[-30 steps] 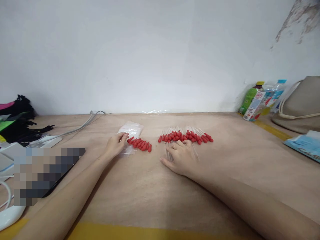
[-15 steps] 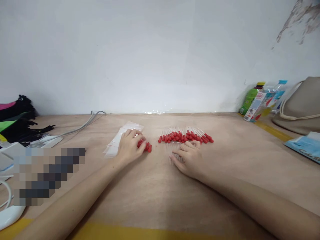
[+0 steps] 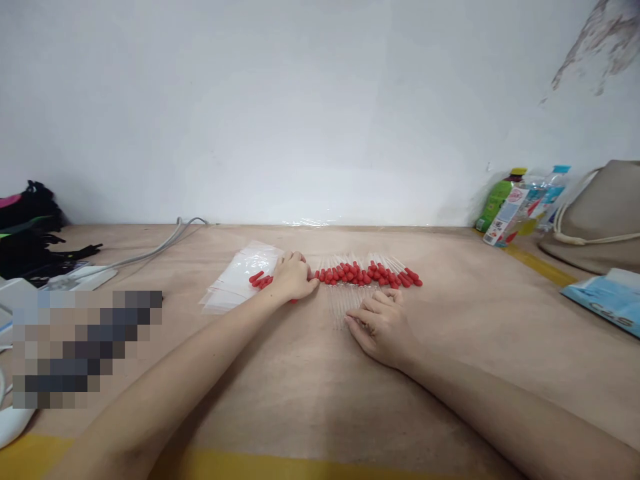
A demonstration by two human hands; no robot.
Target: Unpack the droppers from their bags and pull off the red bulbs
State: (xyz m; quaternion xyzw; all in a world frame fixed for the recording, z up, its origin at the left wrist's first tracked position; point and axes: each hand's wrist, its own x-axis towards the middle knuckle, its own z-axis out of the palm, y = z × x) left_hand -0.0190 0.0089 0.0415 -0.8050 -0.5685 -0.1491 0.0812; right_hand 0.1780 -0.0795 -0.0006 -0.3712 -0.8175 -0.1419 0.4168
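Observation:
A row of clear droppers with red bulbs (image 3: 370, 274) lies across the middle of the brown table (image 3: 300, 387). My left hand (image 3: 293, 279) rests palm down on the row's left end, fingers curled over some of the red bulbs; a few more bulbs (image 3: 259, 279) show to its left, lying on a fanned stack of clear plastic bags (image 3: 235, 283). Just in front of the row sits my right hand (image 3: 381, 323), fingers curled, fingertips on the clear stems. What either hand grips is hidden.
At the left are a grey cable (image 3: 150, 252), white devices (image 3: 80, 277) and black straps (image 3: 27, 230). Bottles (image 3: 515, 203), a beige bag (image 3: 600, 217) and a blue tissue pack (image 3: 605, 300) stand at the right. Yellow tape (image 3: 280, 463) marks the near edge.
My left hand slid right from the plastic bags onto the small group of red bulbs, up to the long row's left end. The right hand drew back slightly toward me and curled.

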